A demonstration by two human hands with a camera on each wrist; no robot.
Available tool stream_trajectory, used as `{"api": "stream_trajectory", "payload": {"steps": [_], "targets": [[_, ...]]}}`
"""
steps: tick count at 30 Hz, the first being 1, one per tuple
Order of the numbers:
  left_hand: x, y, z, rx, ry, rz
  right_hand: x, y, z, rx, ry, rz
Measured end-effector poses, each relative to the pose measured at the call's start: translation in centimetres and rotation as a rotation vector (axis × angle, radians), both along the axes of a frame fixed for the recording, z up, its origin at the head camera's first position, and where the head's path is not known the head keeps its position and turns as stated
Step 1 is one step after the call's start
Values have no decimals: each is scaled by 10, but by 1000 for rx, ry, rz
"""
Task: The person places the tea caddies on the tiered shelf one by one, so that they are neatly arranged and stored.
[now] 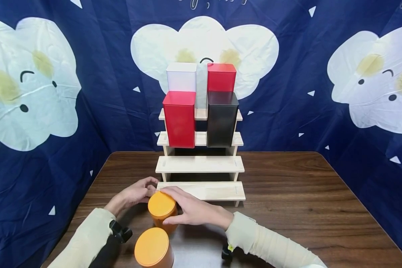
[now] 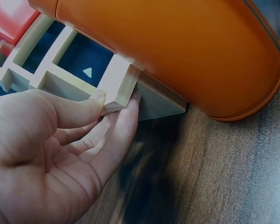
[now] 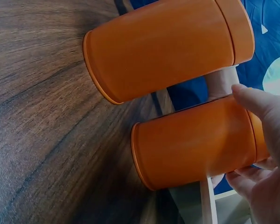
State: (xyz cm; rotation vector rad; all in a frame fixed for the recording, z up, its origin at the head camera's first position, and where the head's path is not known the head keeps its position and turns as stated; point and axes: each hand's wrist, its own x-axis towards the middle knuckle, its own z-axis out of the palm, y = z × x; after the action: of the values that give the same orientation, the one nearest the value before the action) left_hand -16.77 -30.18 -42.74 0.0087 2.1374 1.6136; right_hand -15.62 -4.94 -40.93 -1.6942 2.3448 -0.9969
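My right hand (image 1: 199, 210) grips an orange canister (image 1: 162, 205) near its lid, thumb on one side and fingers on the other. That canister stands upright by the left front corner of a stepped wooden shelf (image 1: 204, 191). With thumb and fingers, my left hand (image 1: 137, 193) pinches the left end of the shelf's lowest board (image 2: 119, 86). A second orange canister (image 1: 151, 246) is upright on the table, closer to me. In the right wrist view, the held canister (image 3: 196, 144) appears beside the other canister (image 3: 163, 51).
A red canister (image 1: 179, 121) and a black canister (image 1: 222, 121) stand on an upper step. Behind them, a white canister (image 1: 181, 77) and another red canister (image 1: 222, 77) occupy the top step. The brown table (image 1: 305, 208) meets a blue cloud-patterned curtain (image 1: 281, 123).
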Motion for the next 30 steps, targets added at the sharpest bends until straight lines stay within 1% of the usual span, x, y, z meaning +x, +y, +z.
{"api": "stream_trajectory", "payload": {"steps": [4, 12, 21, 25, 30], "targets": [[-1, 1, 1, -2, -6, 6, 0, -1, -1, -2, 8, -11], [-1, 1, 2, -3, -9, 8, 2, -1, 0, 8, -16, -34], [0, 0, 0, -7, -5, 9, 6, 0, 2, -10, 25, -13], [0, 1, 0, -7, -5, 14, 7, 1, 5, -21, 39, -1], [0, 1, 1, -9, -13, 25, 8, 2, 12, -41, 43, -6]]}}
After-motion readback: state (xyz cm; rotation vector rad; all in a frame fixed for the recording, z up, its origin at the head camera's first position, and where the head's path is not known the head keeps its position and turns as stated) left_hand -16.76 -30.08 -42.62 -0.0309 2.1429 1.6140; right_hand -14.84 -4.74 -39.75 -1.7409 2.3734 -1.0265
